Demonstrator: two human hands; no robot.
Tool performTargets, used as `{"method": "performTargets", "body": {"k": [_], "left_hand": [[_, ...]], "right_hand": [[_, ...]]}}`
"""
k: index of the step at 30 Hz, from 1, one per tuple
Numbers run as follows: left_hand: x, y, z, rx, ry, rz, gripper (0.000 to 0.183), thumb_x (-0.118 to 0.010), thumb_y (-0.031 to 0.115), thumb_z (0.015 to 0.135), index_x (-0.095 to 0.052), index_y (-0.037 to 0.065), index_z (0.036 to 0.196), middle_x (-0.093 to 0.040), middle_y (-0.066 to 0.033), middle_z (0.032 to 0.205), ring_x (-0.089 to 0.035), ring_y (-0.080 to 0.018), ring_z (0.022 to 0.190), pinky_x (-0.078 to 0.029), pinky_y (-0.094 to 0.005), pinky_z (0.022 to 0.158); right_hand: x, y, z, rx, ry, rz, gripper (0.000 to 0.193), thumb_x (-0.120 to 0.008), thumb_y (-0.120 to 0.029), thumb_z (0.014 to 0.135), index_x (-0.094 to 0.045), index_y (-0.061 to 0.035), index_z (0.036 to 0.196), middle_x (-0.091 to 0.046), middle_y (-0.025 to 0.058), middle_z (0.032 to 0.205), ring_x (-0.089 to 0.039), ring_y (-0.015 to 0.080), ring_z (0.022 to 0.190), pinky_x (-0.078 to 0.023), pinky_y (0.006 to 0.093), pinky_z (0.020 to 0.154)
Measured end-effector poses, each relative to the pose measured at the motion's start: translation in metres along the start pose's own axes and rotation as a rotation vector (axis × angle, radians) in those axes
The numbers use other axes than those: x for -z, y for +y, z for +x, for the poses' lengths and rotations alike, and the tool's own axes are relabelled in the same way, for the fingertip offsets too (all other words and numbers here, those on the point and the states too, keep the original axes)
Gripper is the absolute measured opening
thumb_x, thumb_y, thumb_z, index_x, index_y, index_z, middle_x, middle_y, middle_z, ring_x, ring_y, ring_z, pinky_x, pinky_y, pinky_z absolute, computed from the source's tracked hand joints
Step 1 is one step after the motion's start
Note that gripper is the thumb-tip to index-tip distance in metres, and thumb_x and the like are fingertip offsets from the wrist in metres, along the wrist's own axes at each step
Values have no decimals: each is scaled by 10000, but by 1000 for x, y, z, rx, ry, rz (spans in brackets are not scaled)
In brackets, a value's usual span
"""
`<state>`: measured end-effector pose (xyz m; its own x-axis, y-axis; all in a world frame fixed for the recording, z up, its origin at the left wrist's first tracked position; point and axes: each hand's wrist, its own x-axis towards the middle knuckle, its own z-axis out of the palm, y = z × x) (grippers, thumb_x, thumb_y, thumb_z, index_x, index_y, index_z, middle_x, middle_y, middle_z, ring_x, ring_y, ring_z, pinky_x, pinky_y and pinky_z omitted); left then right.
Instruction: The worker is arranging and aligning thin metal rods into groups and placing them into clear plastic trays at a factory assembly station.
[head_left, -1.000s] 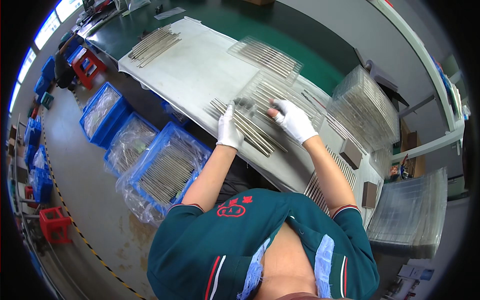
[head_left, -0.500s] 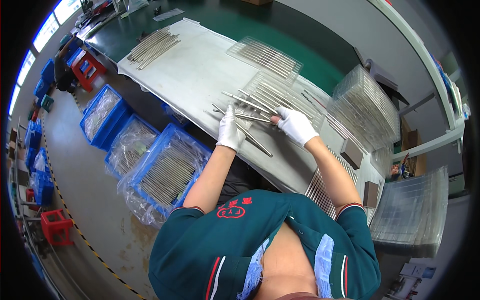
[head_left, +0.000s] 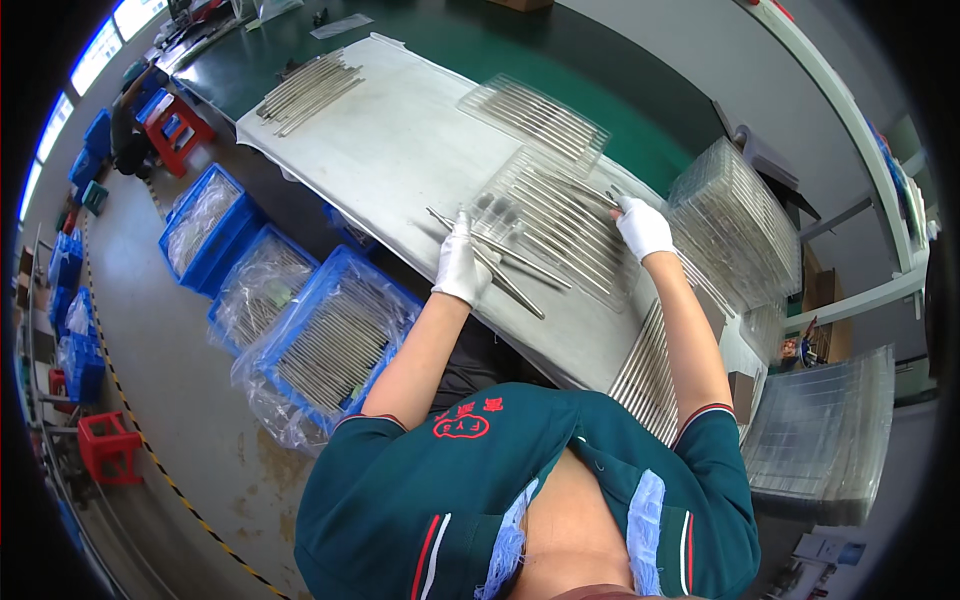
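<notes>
My left hand, in a white glove, is closed round a few slim metal rods that stick out to both sides above the near edge of the table. To its right lies a clear plastic tray with a row of parallel metal rods in it. My right hand, also gloved, pinches the end of one metal rod over the far side of that tray. Motion blurs this rod a little. Just beyond, a second clear tray holds more rods.
Rods are piled on the white cloth at far left. Stacked clear trays stand at right, above more loose rods and brown blocks. Blue crates of bagged rods sit left on the floor. A person is far left.
My right hand has moved right, away from my left hand, and carried a rod across the tray. The left hand has barely moved and holds fewer rods.
</notes>
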<state>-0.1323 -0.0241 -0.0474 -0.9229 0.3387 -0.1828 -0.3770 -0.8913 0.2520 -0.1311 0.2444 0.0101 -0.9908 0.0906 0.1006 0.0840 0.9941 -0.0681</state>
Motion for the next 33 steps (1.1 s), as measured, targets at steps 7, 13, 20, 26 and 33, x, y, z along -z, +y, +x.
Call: {"method": "performTargets", "body": {"k": [7, 13, 20, 26, 33], "left_hand": [[-1, 2, -1, -9, -32, -58, 393, -370, 336, 987, -463, 22, 1203, -555, -161, 1177, -536, -346, 1103, -439, -527, 967], [-4, 0, -1, -30, -18, -23, 408, -344, 345, 993, -455, 21, 1214, -543, -163, 1192, -527, -339, 1111, -429, -523, 980], [0, 1, 1, -23, 12, -1, 417, -313, 359, 1000, -475, 54, 1234, -523, -113, 1231, -495, -289, 1162, -399, -488, 1013], [3, 11, -2, -38, 31, 98, 339, -400, 307, 992, -495, 116, 1256, -525, 5, 1035, -335, -41, 562, -319, -157, 484], [-4, 12, -1, -53, 17, 25, 345, -492, 266, 962, -504, 62, 1240, -544, 37, 924, -228, -24, 468, -217, -149, 383]], "right_hand": [[0, -9, 32, 63, -36, -46, 241, -566, -279, 854, -648, -67, 934, -640, 190, 930, -609, 382, 878, -483, 461, 754], [-5, -22, 39, 27, -24, 37, 280, -637, -291, 808, -649, -68, 977, -642, 180, 963, -609, 371, 902, -485, 450, 772], [65, -29, -24, 149, 10, 439, 452, -614, -360, 824, -574, -81, 1178, -548, 156, 1213, -489, 324, 1165, -392, 381, 985], [169, 8, -138, 228, 266, -134, 553, -708, -220, 746, -518, -129, 1257, -465, 101, 1329, -371, 317, 1289, -271, 457, 1086], [313, 102, -330, -545, 823, -347, 435, -650, -311, 835, -579, -79, 1195, -589, 120, 1197, -532, 269, 1146, -388, 337, 980]]}}
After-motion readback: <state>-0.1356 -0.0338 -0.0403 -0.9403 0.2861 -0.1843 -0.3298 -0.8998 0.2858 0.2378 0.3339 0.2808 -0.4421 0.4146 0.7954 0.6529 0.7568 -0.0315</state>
